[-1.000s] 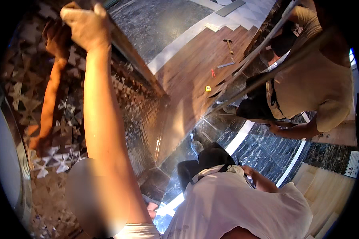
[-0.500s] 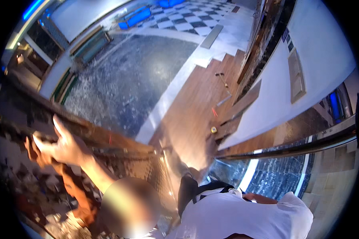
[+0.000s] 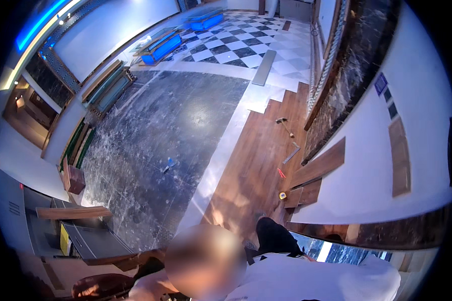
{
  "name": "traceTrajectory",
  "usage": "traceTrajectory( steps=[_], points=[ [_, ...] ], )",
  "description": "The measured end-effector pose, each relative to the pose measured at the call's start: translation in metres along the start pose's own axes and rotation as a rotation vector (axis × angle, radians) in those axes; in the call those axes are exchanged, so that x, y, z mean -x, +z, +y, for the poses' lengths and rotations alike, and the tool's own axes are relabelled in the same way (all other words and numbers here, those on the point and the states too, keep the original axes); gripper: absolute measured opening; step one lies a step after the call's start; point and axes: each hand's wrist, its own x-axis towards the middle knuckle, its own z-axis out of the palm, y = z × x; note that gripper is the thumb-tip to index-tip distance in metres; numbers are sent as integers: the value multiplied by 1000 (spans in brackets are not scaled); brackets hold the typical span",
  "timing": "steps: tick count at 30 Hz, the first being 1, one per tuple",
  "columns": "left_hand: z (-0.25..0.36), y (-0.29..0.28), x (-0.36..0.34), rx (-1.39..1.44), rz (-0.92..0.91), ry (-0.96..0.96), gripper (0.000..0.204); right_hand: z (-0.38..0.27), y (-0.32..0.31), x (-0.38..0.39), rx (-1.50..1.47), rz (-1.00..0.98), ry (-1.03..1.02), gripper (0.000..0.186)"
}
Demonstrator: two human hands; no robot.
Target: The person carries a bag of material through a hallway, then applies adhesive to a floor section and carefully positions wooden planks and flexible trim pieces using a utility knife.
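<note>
Cannot make out either hand; left arm (image 3: 148,289) running into blur at lower edge, so cannot tell whether apart or clamped. See tape measure (image 3: 282,195) on wood floor (image 3: 248,165), ahead and right of that arm, nearer than hammer (image 3: 286,127).

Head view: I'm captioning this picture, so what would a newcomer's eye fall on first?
Probably the two blue-glowing boxes near the top, left of centre, by the black-and-white checkered floor. Next, the strip of brown wooden flooring right of centre, with a hammer and a yellow tape measure lying toward its right side. The broad dark, scuffed floor spreads to its left.
</note>
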Motion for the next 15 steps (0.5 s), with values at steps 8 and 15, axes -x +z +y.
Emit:
traceTrajectory(
  steps=[8,15],
  points=[
    [106,33,75,507,-178,131,29,-168,-47,-101,-124,-45,-67,52],
    [252,97,358,951,-1751,345,21,-258,-96,-211,-908,-282,-139,53]
  ],
)
